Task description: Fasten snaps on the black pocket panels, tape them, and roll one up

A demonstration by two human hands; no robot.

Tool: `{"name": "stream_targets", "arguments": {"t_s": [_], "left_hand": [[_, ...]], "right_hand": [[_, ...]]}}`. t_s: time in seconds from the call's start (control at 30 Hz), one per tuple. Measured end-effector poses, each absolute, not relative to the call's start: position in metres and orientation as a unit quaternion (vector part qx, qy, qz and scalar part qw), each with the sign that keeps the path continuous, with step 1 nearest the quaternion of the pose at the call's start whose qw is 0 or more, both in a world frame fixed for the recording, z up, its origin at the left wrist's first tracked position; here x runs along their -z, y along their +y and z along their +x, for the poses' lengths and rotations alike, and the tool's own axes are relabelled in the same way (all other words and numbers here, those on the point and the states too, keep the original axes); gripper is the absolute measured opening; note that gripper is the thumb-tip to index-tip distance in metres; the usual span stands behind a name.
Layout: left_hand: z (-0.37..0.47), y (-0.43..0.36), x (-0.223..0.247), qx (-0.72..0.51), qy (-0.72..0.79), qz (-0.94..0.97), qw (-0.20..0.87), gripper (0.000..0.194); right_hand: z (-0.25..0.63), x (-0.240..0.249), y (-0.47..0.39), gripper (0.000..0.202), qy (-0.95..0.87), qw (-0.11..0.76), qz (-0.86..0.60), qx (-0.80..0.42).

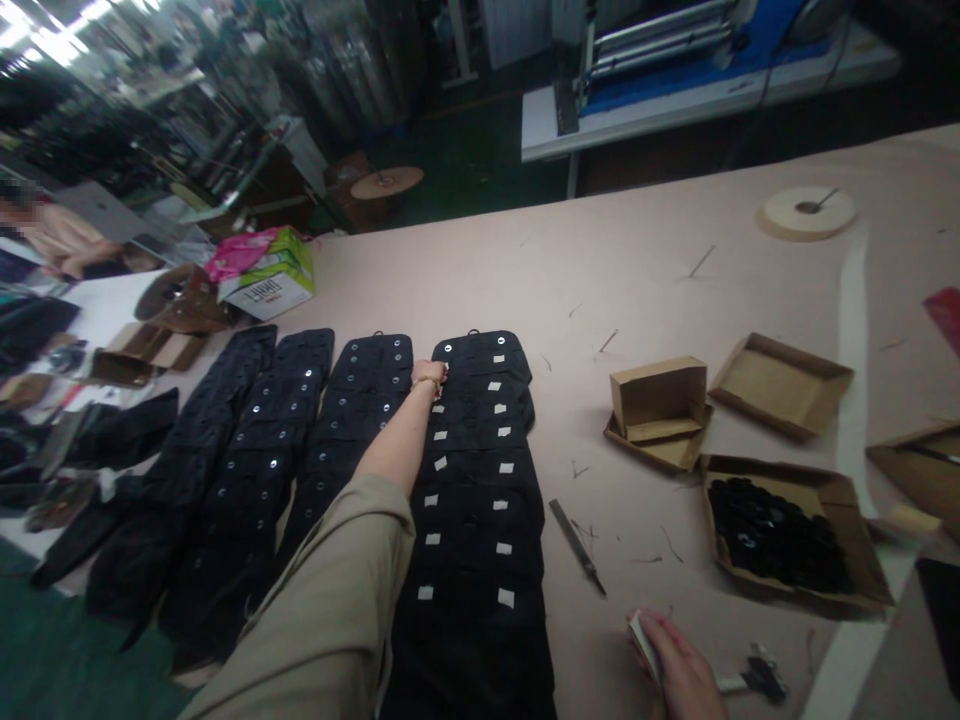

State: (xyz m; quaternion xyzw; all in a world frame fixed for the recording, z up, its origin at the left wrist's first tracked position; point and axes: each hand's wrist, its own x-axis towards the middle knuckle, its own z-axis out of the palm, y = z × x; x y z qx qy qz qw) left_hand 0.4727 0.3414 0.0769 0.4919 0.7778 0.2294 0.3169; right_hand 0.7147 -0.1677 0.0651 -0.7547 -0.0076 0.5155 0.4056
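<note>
A long black fabric piece (pixel 469 520) lies lengthwise before me, with two rows of small pale square patches and metal snaps at its far end. My left hand (pixel 429 376) rests on its far left edge, fingers curled together; what they pinch, if anything, is hidden. Near the table's front, my right hand (pixel 679 668) is closed around a small flat cream-coloured piece (pixel 645 645), seen edge-on. Between the fabric and that hand lies a narrow metal file-like tool (pixel 577 548). A dark metal-headed tool (pixel 765 678) sits beside the right hand.
Similar black pieces with snaps (pixel 345 430) lie to the left. At right stand shallow cardboard boxes (pixel 784 385), one holding black round parts (pixel 776 535). A tape roll (pixel 808 214) sits at the far right. Nails (pixel 703 261) stick up from the table. A person (pixel 75 235) sits far left.
</note>
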Motion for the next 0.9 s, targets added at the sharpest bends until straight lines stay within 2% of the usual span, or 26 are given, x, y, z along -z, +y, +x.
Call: {"name": "stream_targets", "arguments": {"t_s": [0.1,0.2,0.33,0.4,0.47,0.53,0.63,0.7,0.8,0.9], "left_hand": [[0.467,0.331,-0.081,-0.209,0.757,0.566,0.25,0.032],[0.47,0.311,-0.076,-0.197,0.698,0.658,0.202,0.049],[0.479,0.293,-0.071,-0.065,0.634,0.761,0.126,0.068],[0.488,0.283,-0.077,-0.048,0.63,0.769,0.098,0.07],[0.501,0.262,-0.085,-0.09,0.605,0.785,0.095,0.066],[0.517,0.223,-0.091,-0.133,0.545,0.81,0.173,0.058],[0.541,0.137,-0.091,-0.09,0.406,0.783,0.461,0.041],[0.549,0.074,-0.09,-0.052,0.305,0.737,0.6,0.04],[0.548,-0.001,-0.097,-0.037,0.262,0.728,0.633,0.038],[0.54,-0.042,-0.113,-0.04,0.25,0.727,0.638,0.034]], "right_hand": [[0.714,-0.072,-0.161,0.063,0.002,0.401,-0.758,-0.513],[0.714,-0.071,-0.162,0.063,-0.012,0.41,-0.755,-0.511],[0.716,-0.063,-0.169,0.063,-0.056,0.429,-0.722,-0.54],[0.717,-0.063,-0.17,0.065,-0.083,0.445,-0.706,-0.544],[0.716,-0.066,-0.169,0.064,-0.125,0.454,-0.708,-0.527],[0.713,-0.071,-0.166,0.062,-0.173,0.445,-0.717,-0.509],[0.705,-0.077,-0.166,0.062,-0.244,0.415,-0.716,-0.506],[0.7,-0.079,-0.171,0.061,-0.283,0.4,-0.716,-0.498],[0.693,-0.085,-0.183,0.057,-0.325,0.384,-0.715,-0.486],[0.687,-0.099,-0.193,0.053,-0.344,0.368,-0.71,-0.492]]}}
